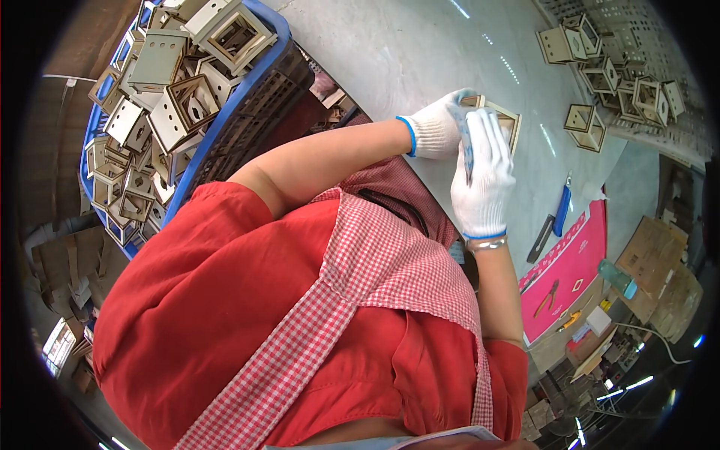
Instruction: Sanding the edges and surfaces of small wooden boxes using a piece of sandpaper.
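Head view — both gloved hands, left (pixel 439 127) and right (pixel 484 176), grip a small wooden box frame (pixel 504 118).

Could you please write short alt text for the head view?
Two white-gloved hands, left hand and right hand, hold a small wooden box frame over a grey table. A blue crate of similar frames sits alongside.

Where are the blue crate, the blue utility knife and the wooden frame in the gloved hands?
blue crate (pixel 225 112), head view, on its blue rim at the right side.
blue utility knife (pixel 562 210), head view, on the middle of its handle.
wooden frame (pixel 510 124), head view, on the edge showing beside the right glove.
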